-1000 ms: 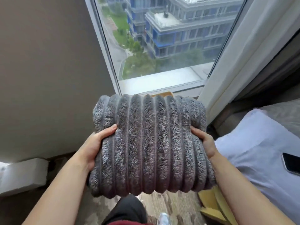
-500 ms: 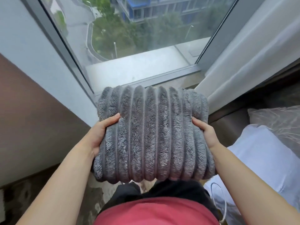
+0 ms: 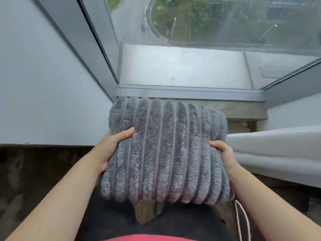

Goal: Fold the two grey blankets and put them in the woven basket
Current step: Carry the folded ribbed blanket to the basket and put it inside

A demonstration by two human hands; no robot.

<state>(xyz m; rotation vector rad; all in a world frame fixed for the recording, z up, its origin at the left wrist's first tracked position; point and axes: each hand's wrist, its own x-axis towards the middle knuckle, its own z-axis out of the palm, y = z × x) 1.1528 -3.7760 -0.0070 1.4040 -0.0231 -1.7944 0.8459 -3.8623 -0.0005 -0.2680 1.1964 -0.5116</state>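
A folded grey ribbed blanket (image 3: 165, 150) is held in the air in front of me, between both hands. My left hand (image 3: 111, 146) grips its left edge, thumb on top and fingers underneath. My right hand (image 3: 224, 153) grips the right edge in the same way. The blanket is thick and stays in a compact rectangle. No woven basket and no second blanket appear in this view.
A large window (image 3: 208, 32) with a grey frame (image 3: 189, 92) fills the top. A pale wall (image 3: 43, 84) stands left, a white curtain (image 3: 278, 146) right. Dark floor (image 3: 34, 171) lies below; a white cord (image 3: 243, 220) hangs by my right arm.
The view has tilted further down and swung right toward the window corner. The bed and pillow have left the view. Both hands keep the same hold on the blanket.
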